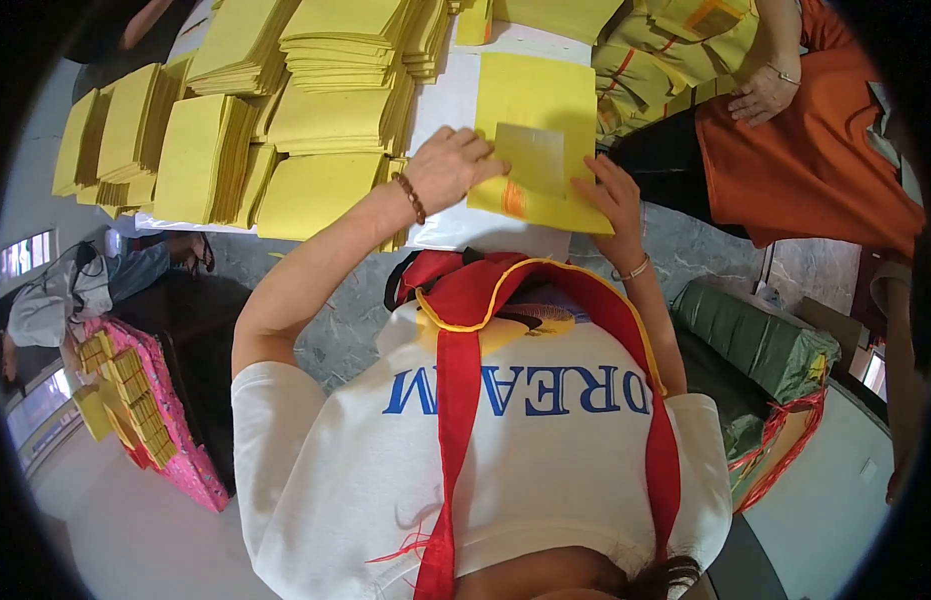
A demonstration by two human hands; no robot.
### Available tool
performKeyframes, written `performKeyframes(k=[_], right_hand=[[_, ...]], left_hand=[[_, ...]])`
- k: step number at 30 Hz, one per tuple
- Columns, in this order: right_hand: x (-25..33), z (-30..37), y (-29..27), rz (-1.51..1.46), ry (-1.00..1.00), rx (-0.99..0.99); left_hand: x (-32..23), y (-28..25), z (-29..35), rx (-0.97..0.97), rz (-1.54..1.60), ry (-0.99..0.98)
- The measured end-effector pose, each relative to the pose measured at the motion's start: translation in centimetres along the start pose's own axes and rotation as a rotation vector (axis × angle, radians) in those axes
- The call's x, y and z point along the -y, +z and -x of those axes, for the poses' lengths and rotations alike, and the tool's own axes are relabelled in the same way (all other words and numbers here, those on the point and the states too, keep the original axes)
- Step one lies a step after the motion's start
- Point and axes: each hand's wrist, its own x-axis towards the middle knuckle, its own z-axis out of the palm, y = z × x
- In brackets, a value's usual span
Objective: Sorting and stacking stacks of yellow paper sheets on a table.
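A yellow paper sheet (530, 88) lies in front of me on the table, with a pale square patch (532, 160) in its middle. Its near edge curls up into a flap with an orange mark (513, 197). My left hand (450, 172), with a beaded bracelet, is closed on the sheet's left side by this flap, fingers bent. At the right edge, my right hand (617, 205) touches the sheet with its fingers apart and stretched out; the flap's corner partly overlaps this hand.
Stacks of folded yellow paper (330, 110) fill the table to my left. More yellow bundles (665, 70) lie at the far right, beside a co-worker's hand (767, 95) and orange clothing (785, 165). A green wrapped bale (750, 335) stands low on the right.
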Motion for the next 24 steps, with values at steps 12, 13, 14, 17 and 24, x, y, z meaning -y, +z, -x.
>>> performKeyframes(k=[12,13,14,17,24], right_hand=[[0.5,-0.9,1.7,-0.743,0.738,0.112],[0.4,-1.3,2.0,-0.770,0.801,0.040],[0.0,-1.5,2.2,-0.770,0.802,0.039],[-0.5,-1.9,2.6,-0.745,0.788,0.010],[0.3,-3.3,2.6,-0.765,0.783,-0.079]], left_hand=[[2.2,4.5,-0.9,0.134,0.767,-0.581],[2.3,4.5,-1.2,0.161,0.829,-0.646],[2.3,4.5,-1.5,0.188,0.892,-0.711],[1.7,2.9,-2.5,0.180,0.922,-0.749],[1.7,3.4,-2.9,0.180,0.994,-0.893]])
